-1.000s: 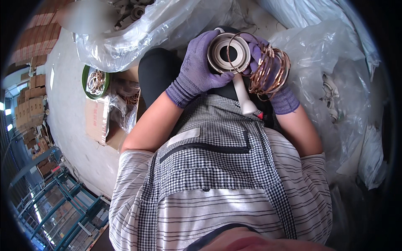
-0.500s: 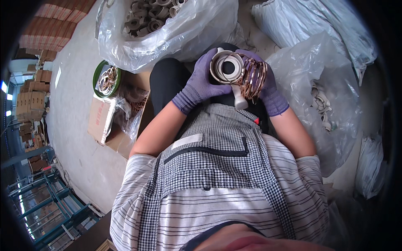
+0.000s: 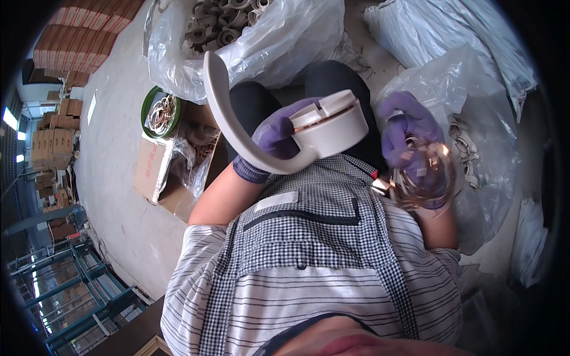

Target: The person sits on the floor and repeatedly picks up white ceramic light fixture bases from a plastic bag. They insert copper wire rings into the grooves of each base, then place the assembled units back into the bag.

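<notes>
My purple-gloved left hand [image 3: 275, 135] is closed around a pale grey plastic part [image 3: 335, 137], a round collar with a long curved hook-like handle that sweeps up to the left. A thin copper-coloured band shows in a slot near the collar's upper rim. To the right, my right hand [image 3: 409, 121], gloved too, is smeared by motion. A bunch of copper-coloured wire rings [image 3: 424, 187] hangs about its fingers and wrist, apart from the plastic part. Whether its fingertips pinch a single ring cannot be made out.
Ahead stands a clear plastic bag [image 3: 285, 56] of grey ring-shaped parts [image 3: 228, 35]. Another plastic bag [image 3: 493, 178] on the right holds pale parts [image 3: 466, 148]. On the left, a green round container [image 3: 146, 118] of copper rings sits at an open cardboard box [image 3: 151, 160]. White sacks [image 3: 439, 35] lie far right.
My hands have parted. The left has turned the plastic part so its handle points up and left; the right has swung right and nearer with the rings.
</notes>
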The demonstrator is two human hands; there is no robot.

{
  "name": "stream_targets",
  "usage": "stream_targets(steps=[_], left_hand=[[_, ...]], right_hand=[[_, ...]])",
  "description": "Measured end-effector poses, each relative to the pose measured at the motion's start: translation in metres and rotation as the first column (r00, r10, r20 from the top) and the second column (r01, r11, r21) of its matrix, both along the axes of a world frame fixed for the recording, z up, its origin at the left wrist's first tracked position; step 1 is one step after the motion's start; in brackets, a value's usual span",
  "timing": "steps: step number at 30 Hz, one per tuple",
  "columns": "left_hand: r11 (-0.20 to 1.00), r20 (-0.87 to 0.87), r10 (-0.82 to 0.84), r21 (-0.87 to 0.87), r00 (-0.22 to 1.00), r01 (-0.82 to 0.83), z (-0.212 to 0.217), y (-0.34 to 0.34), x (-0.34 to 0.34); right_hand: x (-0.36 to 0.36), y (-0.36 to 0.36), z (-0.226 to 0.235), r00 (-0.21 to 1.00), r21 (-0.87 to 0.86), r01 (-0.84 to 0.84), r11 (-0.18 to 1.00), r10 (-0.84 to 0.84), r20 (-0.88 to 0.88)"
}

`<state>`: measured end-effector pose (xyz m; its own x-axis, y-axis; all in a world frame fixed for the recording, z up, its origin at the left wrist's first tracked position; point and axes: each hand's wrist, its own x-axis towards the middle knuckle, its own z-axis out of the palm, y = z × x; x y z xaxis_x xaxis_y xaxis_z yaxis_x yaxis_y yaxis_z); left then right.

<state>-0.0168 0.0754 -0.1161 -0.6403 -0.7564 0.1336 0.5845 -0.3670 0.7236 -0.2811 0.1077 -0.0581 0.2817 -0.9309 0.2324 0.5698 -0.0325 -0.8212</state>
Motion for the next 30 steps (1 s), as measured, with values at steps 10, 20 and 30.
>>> stream_targets(steps=[10,20,30], left_hand=[[0.901,0.395,0.407,-0.319,0.823,-0.293,0.037,0.015,-0.018],[0.326,0.18,0.848,-0.918,0.498,-0.224,0.06,0.044,-0.027],[0.195,0.137,0.895,-0.976,0.423,-0.095,0.071,0.042,-0.023]], right_hand=[[0.014,-0.012,-0.036,0.725,-0.532,0.253,0.808,-0.522,-0.448],[0.022,0.001,-0.046,0.892,-0.146,0.247,0.958,-0.284,-0.352],[0.018,0.003,-0.052,0.742,-0.348,0.297,0.89,-0.444,-0.502]])
